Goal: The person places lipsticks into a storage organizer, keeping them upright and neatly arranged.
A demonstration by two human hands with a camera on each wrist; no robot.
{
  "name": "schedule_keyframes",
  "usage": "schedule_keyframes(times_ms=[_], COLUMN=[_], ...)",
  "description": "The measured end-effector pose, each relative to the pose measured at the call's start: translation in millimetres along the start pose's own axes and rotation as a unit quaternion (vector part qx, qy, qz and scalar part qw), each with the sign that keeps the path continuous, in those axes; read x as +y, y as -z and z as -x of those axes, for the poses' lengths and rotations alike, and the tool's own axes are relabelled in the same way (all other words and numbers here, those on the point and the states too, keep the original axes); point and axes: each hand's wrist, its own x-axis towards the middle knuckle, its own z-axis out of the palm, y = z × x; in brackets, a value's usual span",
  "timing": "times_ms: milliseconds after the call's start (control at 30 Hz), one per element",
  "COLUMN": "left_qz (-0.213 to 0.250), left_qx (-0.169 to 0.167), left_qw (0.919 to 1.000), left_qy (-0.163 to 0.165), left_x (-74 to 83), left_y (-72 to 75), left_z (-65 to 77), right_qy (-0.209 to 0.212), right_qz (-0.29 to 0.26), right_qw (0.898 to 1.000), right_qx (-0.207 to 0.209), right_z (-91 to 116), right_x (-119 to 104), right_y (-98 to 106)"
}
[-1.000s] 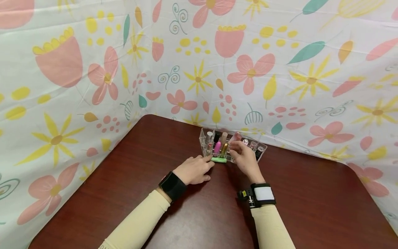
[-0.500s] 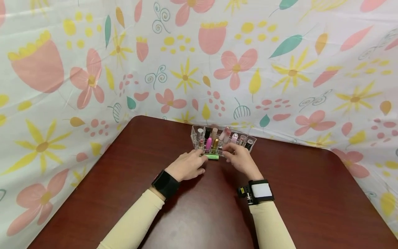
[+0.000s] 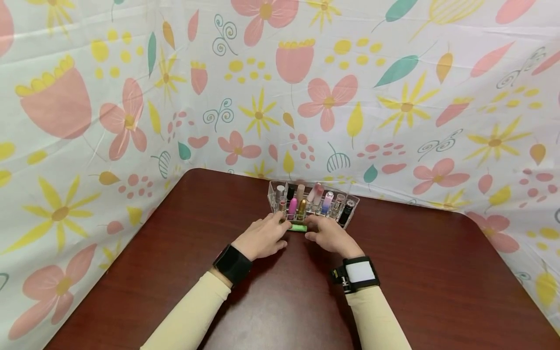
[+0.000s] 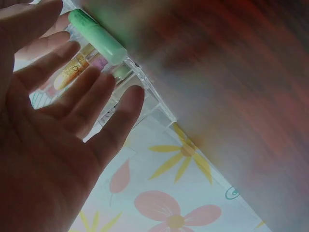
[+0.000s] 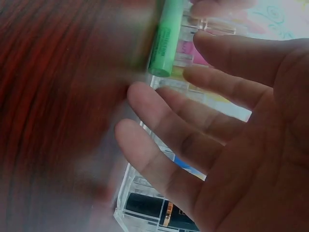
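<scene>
A light-green capped tube (image 3: 298, 227) lies along the front edge of a clear acrylic organizer (image 3: 353, 213). My left hand (image 3: 260, 237) is at the tube's left end, fingers spread and loosely bent. At the right end is my right hand (image 3: 330, 236), its fingertips close to the tube and the organizer's front. In the right wrist view, its fingers (image 5: 145, 99) extend past the end of the green tube (image 5: 167, 41), gripping nothing. Slots behind hold a magenta bullet-shaped lipstick (image 3: 292, 206), a gold one (image 3: 302, 207) and a purple-blue tube (image 3: 327, 202).
Several more lipsticks fill the organizer, including a black one (image 3: 347, 211) at the right end and a silver-capped one (image 3: 280, 191) at the left. A reddish-brown table (image 3: 280, 306) lies beneath. Flower-printed cloth (image 3: 245, 73) hangs behind and to the left.
My right hand has drawn back from over the organizer and come down to the green tube's right end. My left hand has stayed at the left end. The head view has shifted slightly.
</scene>
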Motion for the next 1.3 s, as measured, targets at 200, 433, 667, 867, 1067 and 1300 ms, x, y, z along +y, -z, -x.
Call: schedule_keyframes(times_ms=[200,433,667,867,1067,1300], left_qz=[0.0,-0.002,-0.008,0.007,0.013,0.014], left_qx=[0.001,0.023,0.045,0.024,0.064,0.204], left_qw=[1.0,0.9992,0.9983,0.9987,0.9965,0.9736], left_qy=[-0.002,-0.031,-0.036,-0.044,-0.053,-0.101], left_x=[1.6,3.4,6.4,7.8,5.8,13.4], left_y=[-3.7,-4.4,-9.7,-1.5,29.1,79.9], left_z=[3.5,5.1,8.6,5.8,4.6,19.3], right_qy=[0.021,0.007,0.037,0.051,0.086,0.108], right_qz=[0.045,0.069,0.045,0.025,-0.033,-0.076], right_qw=[0.999,0.998,0.998,0.997,0.994,0.991], right_qx=[0.008,-0.002,-0.029,-0.057,-0.061,0.02], right_z=[-3.9,-0.2,-1.4,0.6,13.9,45.7], right_x=[0.1,-8.0,-9.4,-5.2,-7.1,-31.3], right_y=[-10.8,-15.9,-18.3,-14.2,17.6,69.8])
